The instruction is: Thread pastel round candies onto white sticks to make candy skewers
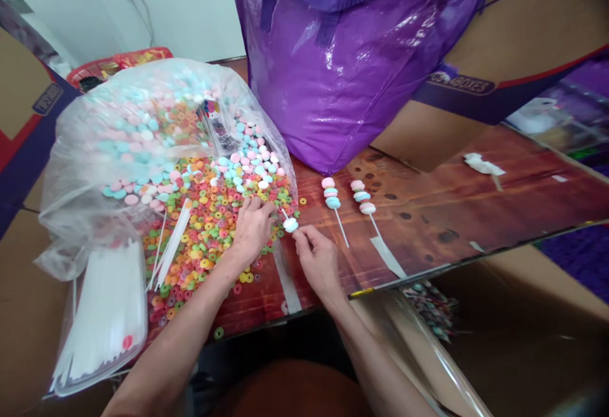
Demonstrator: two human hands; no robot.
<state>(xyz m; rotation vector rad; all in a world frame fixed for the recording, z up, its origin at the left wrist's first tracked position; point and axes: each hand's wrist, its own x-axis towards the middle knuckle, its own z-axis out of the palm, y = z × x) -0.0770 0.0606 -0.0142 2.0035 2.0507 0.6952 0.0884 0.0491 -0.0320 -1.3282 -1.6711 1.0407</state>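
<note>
Candy stick at centre, R hand pinching its low end

Clock centre = the candy stick [290,225], just above the table's near edge. It carries a short stack of flattish round sweets, white w/ a pale blue band; the bare white tip pokes out toward 11 o'c. R hand [318,261], at 4–5 o'c, has thumb & fingertip pressed together on it, right under the sweets. L hand [254,223], at 9 o'c, is loosely curled w/ fingertips at the gummy rings [209,249]; can't tell if it has hold of one.

Containers: clear plastic bag [76,169] at 10 o'c, w/ pink, white & blue sweets [137,150] plus more rings, heap spilling out its mouth onto the table [428,207]. Small clear packet [221,131] at 10–11 o'c (in the bag or on it, can't tell). Clear sleeve [143,315] at 8 o'c, packed w/ white sticks [102,303]; a few loose sticks [174,242] lie on the rings, 9 o'c. Red basket [143,56] behind the bag, 10 o'c, contents unclear. Big purple bag [342,80], 1 o'c, contents hidden. Cardboard box [537,30], 2 o'c.

Two filled sticks, one [332,195] at 2 o'c & one [364,198] just beyond, lie side by side, apart, w/ pink, white & blue stacks.
</note>
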